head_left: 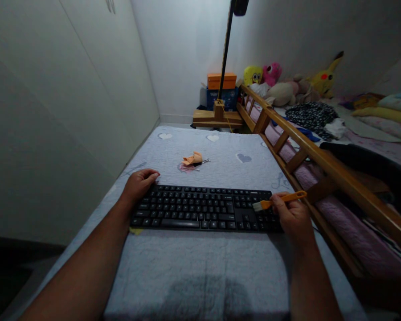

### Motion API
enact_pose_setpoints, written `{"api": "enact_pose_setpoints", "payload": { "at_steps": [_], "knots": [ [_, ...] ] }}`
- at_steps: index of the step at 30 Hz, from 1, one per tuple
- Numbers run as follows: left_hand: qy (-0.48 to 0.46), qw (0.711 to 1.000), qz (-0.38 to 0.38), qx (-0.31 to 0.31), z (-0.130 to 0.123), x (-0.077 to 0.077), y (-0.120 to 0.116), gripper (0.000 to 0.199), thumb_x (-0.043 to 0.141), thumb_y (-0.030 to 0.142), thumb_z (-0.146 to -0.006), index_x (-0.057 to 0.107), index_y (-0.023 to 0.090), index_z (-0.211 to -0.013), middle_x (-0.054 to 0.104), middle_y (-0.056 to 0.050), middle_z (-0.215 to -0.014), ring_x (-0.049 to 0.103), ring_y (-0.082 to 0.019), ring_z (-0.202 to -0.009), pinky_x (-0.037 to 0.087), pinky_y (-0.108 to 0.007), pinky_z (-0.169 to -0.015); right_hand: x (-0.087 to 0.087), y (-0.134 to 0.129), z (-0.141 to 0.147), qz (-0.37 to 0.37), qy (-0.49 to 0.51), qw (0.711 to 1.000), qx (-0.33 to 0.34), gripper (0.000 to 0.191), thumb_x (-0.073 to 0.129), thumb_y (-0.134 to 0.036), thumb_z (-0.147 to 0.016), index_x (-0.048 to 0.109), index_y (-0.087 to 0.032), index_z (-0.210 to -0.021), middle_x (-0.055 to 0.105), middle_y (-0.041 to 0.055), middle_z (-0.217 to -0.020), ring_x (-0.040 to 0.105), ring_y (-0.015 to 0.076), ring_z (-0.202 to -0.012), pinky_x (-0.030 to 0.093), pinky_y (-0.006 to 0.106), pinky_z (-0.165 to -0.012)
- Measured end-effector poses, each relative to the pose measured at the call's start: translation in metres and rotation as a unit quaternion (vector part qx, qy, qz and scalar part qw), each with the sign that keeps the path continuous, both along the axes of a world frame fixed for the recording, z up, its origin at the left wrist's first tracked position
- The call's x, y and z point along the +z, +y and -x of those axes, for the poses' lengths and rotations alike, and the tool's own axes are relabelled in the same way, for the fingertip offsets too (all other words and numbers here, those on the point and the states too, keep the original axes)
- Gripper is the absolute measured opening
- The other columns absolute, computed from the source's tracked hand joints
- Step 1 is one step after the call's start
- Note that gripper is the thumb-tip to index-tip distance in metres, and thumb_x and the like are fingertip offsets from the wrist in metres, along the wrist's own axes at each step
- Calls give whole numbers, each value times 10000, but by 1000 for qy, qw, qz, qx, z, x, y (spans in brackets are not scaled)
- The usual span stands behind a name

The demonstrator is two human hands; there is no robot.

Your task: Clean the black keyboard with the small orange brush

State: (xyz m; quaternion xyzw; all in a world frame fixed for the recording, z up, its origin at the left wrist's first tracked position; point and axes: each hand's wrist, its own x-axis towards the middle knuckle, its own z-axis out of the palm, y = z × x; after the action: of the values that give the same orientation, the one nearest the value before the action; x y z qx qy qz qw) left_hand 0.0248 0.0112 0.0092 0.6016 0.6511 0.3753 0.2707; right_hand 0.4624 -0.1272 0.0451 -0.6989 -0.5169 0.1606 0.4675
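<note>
A black computer keyboard (187,207) lies flat across the cloth in front of me. My left hand (141,182) is closed at its far left corner, fingers curled and thumb laid along them; the fingertips' hold on the edge is partly hidden. In my right hand (289,211) is a small brush with an orange handle (292,196), pinched between thumb and fingers above the keyboard's right end. Its pale bristles (257,206) point left and rest at or just over the keys near the navigation cluster. Whether they touch the keys I cannot tell.
Beyond the keyboard lie a crumpled orange cloth (193,158) and thin sticks or tools (205,161). A wooden bed rail (297,147) runs along the right. A wooden stand with a pole (218,109) and boxes (221,81) are at the back. A pale cabinet (70,111) borders the left.
</note>
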Motion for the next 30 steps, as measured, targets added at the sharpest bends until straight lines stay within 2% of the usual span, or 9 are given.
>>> {"api": "enact_pose_setpoints", "payload": {
  "at_steps": [4, 9, 15, 19, 21, 23, 26, 30],
  "knots": [
    [1, 1000, -2, -2, 1, 0, 1, 358, 644, 525, -672, 744, 202, -791, 756, -37, -780, 684, -260, -780, 554, -374, -837, -1, 2, -3, 17, -39, 999, 3, 396, 574, -545, -861, 710, -174, -829, 655, 36, -646, 626, 219, -626, 473, 319, -618],
    [7, 1000, -5, -3, 2, -2, 2, 366, 643, 541, -683, 751, 212, -800, 757, -32, -758, 681, -263, -781, 551, -369, -835, -2, 2, -20, 11, -112, 993, -45, 391, 531, -525, -849, 715, -183, -801, 710, 70, -680, 682, 265, -696, 475, 325, -640],
    [11, 1000, -6, 0, 4, -5, 3, 342, 649, 524, -687, 752, 218, -800, 758, -33, -764, 682, -264, -785, 550, -367, -841, 1, 0, -28, -16, -183, 978, -96, 403, 496, -515, -843, 718, -184, -779, 733, 115, -722, 674, 279, -702, 471, 342, -656],
    [8, 1000, -6, -3, 3, -4, 3, 360, 647, 537, -683, 752, 215, -803, 752, -34, -752, 682, -265, -784, 551, -365, -820, 3, -3, -23, -22, -166, 977, -133, 399, 507, -525, -844, 699, -183, -768, 699, 110, -696, 651, 279, -692, 456, 353, -643],
    [5, 1000, -3, -3, 2, -3, 2, 374, 644, 540, -680, 753, 206, -806, 743, -34, -737, 680, -262, -770, 552, -360, -798, 5, -4, -18, -24, -114, 988, -106, 380, 522, -522, -858, 685, -188, -780, 661, 75, -661, 628, 250, -657, 453, 337, -620],
    [4, 1000, -2, -3, 2, -2, 1, 377, 643, 539, -678, 752, 202, -807, 737, -31, -729, 678, -256, -760, 551, -352, -782, 5, -6, -11, -14, -53, 997, -52, 372, 537, -531, -876, 668, -199, -773, 596, 31, -597, 579, 210, -585, 438, 313, -570],
    [4, 1000, -4, -2, 1, -2, 0, 366, 645, 531, -675, 748, 205, -804, 736, -26, -737, 675, -250, -757, 548, -342, -781, 6, -8, -2, 1, 0, 1000, 14, 379, 552, -547, -890, 650, -209, -752, 545, 2, -562, 532, 181, -533, 421, 295, -525],
    [2, 1000, -4, -7, 1, -3, 1, 362, 641, 531, -688, 746, 205, -806, 747, -29, -769, 678, -254, -770, 548, -348, -791, 6, -10, 3, 5, -17, 1000, 18, 404, 549, -563, -889, 660, -200, -750, 570, 9, -567, 549, 185, -531, 423, 293, -512]
  ]
}}
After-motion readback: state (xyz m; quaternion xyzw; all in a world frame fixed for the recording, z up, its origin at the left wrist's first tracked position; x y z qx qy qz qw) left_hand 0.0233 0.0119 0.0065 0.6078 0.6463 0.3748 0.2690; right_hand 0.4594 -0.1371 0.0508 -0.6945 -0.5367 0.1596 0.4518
